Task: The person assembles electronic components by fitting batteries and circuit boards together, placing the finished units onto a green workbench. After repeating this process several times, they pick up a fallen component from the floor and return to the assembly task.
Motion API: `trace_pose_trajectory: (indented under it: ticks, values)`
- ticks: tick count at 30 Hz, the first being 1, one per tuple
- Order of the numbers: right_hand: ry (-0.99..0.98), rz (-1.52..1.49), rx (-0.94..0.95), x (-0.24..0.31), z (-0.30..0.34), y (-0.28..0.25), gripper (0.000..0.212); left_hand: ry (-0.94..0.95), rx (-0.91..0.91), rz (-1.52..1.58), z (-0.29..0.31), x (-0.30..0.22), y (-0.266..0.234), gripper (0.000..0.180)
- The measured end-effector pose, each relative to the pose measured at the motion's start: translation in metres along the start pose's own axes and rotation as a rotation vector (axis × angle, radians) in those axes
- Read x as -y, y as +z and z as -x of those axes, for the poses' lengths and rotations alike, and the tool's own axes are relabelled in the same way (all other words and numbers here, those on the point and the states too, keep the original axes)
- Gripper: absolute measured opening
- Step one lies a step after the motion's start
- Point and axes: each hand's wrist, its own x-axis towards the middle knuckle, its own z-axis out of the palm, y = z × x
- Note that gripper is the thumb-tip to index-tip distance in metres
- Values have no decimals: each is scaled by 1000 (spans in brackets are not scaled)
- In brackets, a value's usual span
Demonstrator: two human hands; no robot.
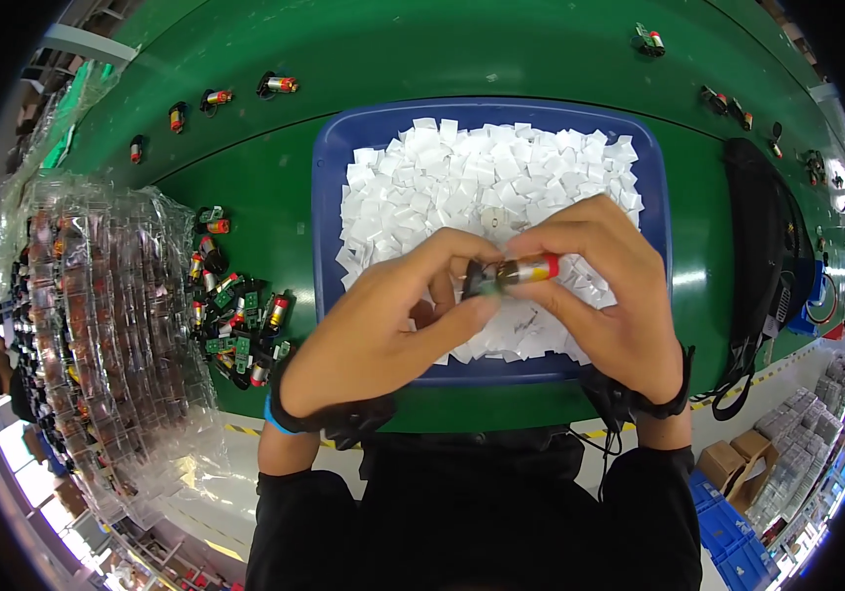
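Observation:
Both hands meet over the near half of a blue tray (328, 217) heaped with small white square pieces (472, 163). Between them is a small battery assembly (533, 269): a red-ended cylinder with a yellow band, and a dark, greenish part at its other end. My left hand (388, 305) closes thumb and fingers on the dark end, which is slightly blurred. My right hand (615, 286) pinches the cylinder near its red end. Just beyond the fingertips lies a pale round disc (496, 221) on the white pieces.
Left of the tray lies a pile of similar assemblies (240, 320) with green boards, beside stacked clear plastic trays (112, 325). Several more assemblies (280, 85) are strung along the green bench (501, 59). A black bag (762, 227) rests at the right. Blue crates (728, 532) and cardboard boxes (738, 463) stand lower right.

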Motion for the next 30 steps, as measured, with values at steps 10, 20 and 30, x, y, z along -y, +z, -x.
trace_pose_trajectory:
  ticks: [10, 20, 30]
  values:
    - [-364, 188, -100, 1, 4, 5, 29, -66, 49, 339, 1, -2, -5, 32]
    - [-346, 212, -151, 14, 7, 11, 28, -141, 68, 555, -2, -12, -6, 34]
    - [-435, 306, -154, 4, 7, 11, 25, -158, -28, 589, -5, -7, 4, 39]
